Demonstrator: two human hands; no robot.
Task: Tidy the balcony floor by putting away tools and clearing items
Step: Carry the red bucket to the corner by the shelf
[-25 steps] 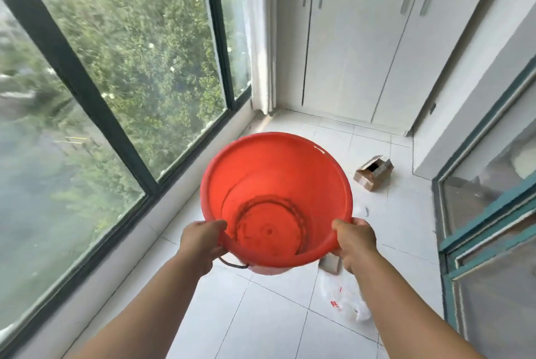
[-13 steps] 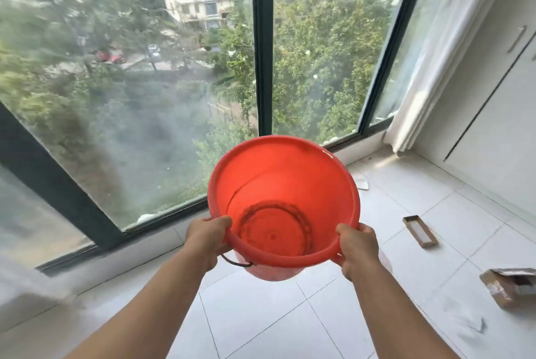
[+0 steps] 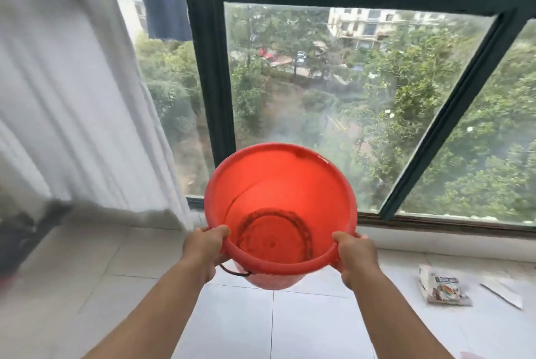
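An empty red plastic bucket (image 3: 278,184) is held in the air in front of me, tilted so its inside faces me. My left hand (image 3: 203,248) grips the near rim on the left side, thumb over the edge. On the right side my right hand (image 3: 355,254) grips the rim the same way. A dark wire handle hangs below the bucket near my left hand. The bucket bottom shows a dark ring stain.
A white curtain (image 3: 66,97) hangs at the left over a big dark-framed window (image 3: 216,97). A printed packet (image 3: 442,289) and a flat white piece (image 3: 501,295) lie on the white tiled floor at the right. A dark blurred object (image 3: 23,231) sits at the far left.
My view has swung left, from the cupboards to the window and then the curtain. Both hands have kept their grip on the bucket, which stays in front of me.
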